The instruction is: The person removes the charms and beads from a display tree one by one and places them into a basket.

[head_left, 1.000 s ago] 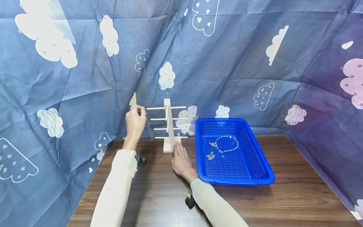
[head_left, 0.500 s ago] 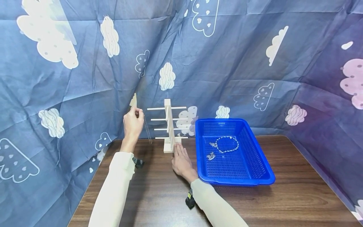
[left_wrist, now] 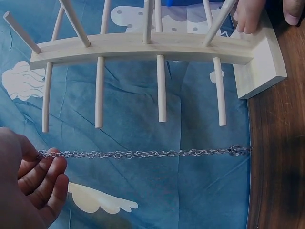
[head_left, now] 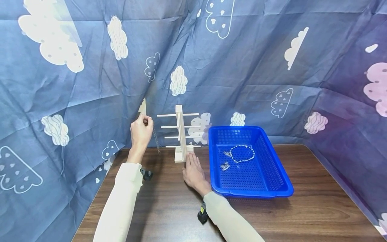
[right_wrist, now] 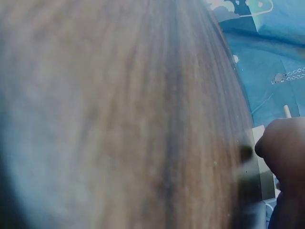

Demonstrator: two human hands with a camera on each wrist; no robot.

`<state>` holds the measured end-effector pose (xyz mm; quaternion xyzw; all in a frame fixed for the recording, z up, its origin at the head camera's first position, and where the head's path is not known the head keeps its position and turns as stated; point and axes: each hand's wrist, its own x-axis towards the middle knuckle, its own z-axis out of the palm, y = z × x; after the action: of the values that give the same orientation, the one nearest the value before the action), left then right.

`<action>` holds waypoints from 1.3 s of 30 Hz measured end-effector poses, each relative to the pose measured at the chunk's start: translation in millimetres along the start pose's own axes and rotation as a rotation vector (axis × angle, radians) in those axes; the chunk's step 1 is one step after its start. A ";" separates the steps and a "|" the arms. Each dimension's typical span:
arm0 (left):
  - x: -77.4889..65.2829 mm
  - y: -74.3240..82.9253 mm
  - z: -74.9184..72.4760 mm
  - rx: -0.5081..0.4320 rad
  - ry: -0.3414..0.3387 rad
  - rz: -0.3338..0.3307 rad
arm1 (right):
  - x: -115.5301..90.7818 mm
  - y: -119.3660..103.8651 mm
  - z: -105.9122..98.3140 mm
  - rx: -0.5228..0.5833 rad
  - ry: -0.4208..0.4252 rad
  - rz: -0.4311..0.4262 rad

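Observation:
My left hand [head_left: 140, 132] pinches the top end of a thin silver chain necklace [left_wrist: 143, 154] between thumb and fingertips. The chain hangs straight down, left of the wooden peg stand [head_left: 182, 136] and apart from its pegs, as the left wrist view shows. At its lower end is a small bunched part, too small to make out. My right hand [head_left: 195, 173] lies with straight fingers against the foot of the stand. Only part of that hand shows in the right wrist view, along with the chain's lower end. The visible pegs carry nothing.
To the right of the stand sits a blue plastic basket [head_left: 252, 193]. Inside lie a beaded-looking loop necklace [head_left: 253, 155] and two small silver heaps [head_left: 224, 166]. A blue cloud-patterned cloth [head_left: 242, 64] hangs behind the brown wooden table [head_left: 169, 208].
My left hand has drawn slightly left, away from the pegs, and the hanging chain has swung and come clear of them. The right hand stays at the stand's foot.

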<state>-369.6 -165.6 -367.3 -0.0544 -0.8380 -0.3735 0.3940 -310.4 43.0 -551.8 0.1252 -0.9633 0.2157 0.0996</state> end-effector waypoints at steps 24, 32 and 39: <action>-1.8 0.3 -0.9 -0.012 -0.017 0.019 | -18.2 -36.9 -26.6 0.038 0.212 0.068; -3.2 4.0 -3.3 -0.017 -0.033 0.037 | -23.5 -47.8 -55.8 0.025 0.228 0.051; -4.2 12.7 -9.0 -0.022 -0.052 0.052 | -28.0 -45.3 -87.4 0.055 0.222 -0.008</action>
<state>-356.3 -161.7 -359.2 -0.0903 -0.8421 -0.3709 0.3810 -258.9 47.4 -463.5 0.1069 -0.9395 0.2543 0.2031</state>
